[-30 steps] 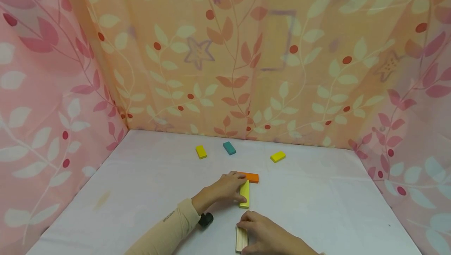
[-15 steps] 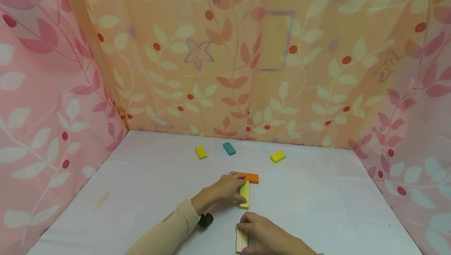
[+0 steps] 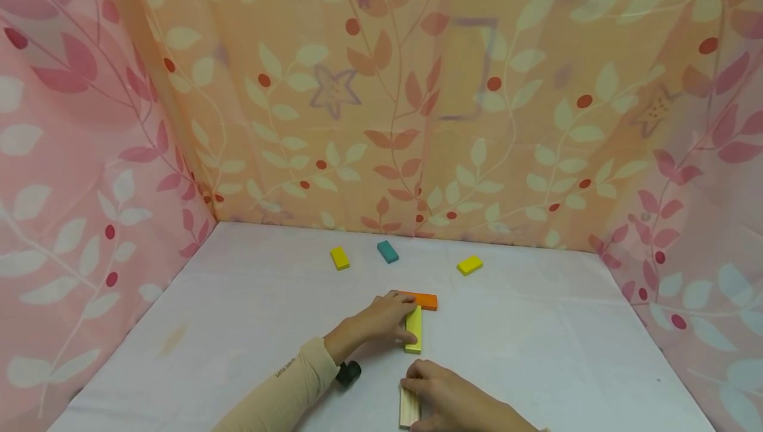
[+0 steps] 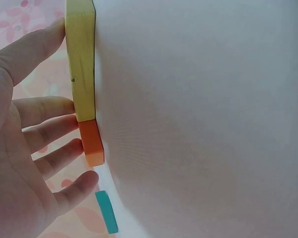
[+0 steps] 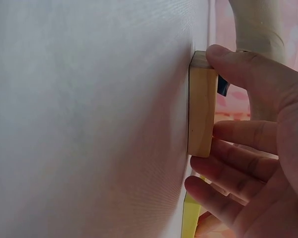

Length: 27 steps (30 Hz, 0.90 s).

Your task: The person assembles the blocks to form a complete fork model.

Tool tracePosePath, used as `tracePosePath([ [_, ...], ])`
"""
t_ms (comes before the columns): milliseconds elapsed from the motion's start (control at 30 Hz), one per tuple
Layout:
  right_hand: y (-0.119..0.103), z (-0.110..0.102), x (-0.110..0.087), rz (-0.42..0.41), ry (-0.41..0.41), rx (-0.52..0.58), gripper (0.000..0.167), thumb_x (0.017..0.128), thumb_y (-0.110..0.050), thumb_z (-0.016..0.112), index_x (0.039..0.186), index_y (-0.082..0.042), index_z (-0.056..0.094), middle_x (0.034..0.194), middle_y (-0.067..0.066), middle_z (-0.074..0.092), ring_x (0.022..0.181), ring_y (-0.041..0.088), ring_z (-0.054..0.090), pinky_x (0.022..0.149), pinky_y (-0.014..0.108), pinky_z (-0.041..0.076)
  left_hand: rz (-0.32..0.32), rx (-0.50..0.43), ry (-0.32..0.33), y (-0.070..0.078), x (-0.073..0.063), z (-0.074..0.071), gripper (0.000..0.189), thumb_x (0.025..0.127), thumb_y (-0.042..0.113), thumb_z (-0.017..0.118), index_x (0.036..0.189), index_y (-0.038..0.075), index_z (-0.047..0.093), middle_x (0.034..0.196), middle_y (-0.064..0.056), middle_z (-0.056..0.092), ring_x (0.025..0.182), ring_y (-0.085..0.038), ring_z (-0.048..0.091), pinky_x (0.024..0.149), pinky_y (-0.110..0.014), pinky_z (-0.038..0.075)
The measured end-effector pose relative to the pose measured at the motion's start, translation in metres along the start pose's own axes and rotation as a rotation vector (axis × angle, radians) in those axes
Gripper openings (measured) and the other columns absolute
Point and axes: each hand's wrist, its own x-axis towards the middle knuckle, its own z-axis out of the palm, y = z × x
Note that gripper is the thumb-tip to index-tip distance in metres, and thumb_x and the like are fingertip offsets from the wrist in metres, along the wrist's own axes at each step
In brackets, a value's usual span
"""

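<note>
My left hand point(image 3: 387, 316) rests over a long yellow block point(image 3: 415, 326). In the left wrist view its thumb and index fingertips touch the top edge of that yellow block point(image 4: 83, 64), and other fingertips touch the orange block point(image 4: 92, 143). Lying crosswise, the orange block point(image 3: 428, 301) meets the yellow one's far end. Nearer the front, my right hand point(image 3: 450, 395) holds a plain wooden block point(image 3: 408, 409) by its ends. The right wrist view has the thumb at one end of this wooden block point(image 5: 201, 109) and the fingers at the other.
Farther back on the white-covered table point(image 3: 536, 339) lie a small yellow block point(image 3: 340, 258), a teal block point(image 3: 388, 252) and another small yellow block point(image 3: 470, 265). Patterned cloth point(image 3: 387, 154) walls stand behind and at both sides. A black device point(image 3: 350, 372) sits below the left wrist.
</note>
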Motion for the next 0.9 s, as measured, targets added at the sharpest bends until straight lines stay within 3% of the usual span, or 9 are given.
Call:
tracePosePath([
  [167, 0.0004, 0.0015, -0.0008, -0.058, 0.057, -0.082, 0.057, 0.086, -0.051, 0.068, 0.124, -0.009, 0.066, 0.115, -0.006, 0.057, 0.101, 0.0, 0.051, 0.082, 0.018, 0.05, -0.006, 0.004, 0.006, 0.0006, 0.0, 0.0004, 0.069, 0.08, 0.054, 0.072, 0.137, 0.018, 0.056, 0.148, 0.001, 0.048, 0.137, -0.021, 0.041, 0.109, -0.044, 0.041],
  [333, 0.0018, 0.0019, -0.0006, -0.062, 0.076, -0.099, 0.055, 0.087, -0.049, 0.069, 0.124, -0.009, 0.066, 0.116, -0.006, 0.058, 0.103, 0.001, 0.052, 0.084, 0.019, 0.051, -0.012, -0.006, 0.003, 0.0011, -0.0004, -0.0002, 0.07, 0.08, 0.054, 0.073, 0.137, 0.018, 0.056, 0.148, 0.001, 0.049, 0.137, -0.021, 0.041, 0.109, -0.045, 0.041],
  [567, 0.0036, 0.0015, 0.0, -0.032, 0.101, -0.11, 0.05, 0.086, -0.045, 0.071, 0.121, -0.01, 0.067, 0.118, -0.006, 0.058, 0.106, 0.004, 0.054, 0.088, 0.023, 0.053, -0.009, -0.011, -0.002, 0.0007, -0.0002, 0.0005, 0.069, 0.08, 0.054, 0.073, 0.137, 0.019, 0.056, 0.148, 0.002, 0.048, 0.138, -0.022, 0.041, 0.109, -0.047, 0.041],
  [900, 0.005, -0.0055, 0.0041, 0.086, 0.078, -0.13, 0.051, 0.084, -0.045, 0.073, 0.123, -0.013, 0.067, 0.121, -0.006, 0.06, 0.111, 0.007, 0.055, 0.093, 0.028, 0.053, -0.014, -0.004, 0.0, 0.0013, 0.0001, 0.0005, 0.069, 0.08, 0.053, 0.074, 0.137, 0.018, 0.057, 0.148, 0.002, 0.048, 0.138, -0.022, 0.041, 0.109, -0.046, 0.041],
])
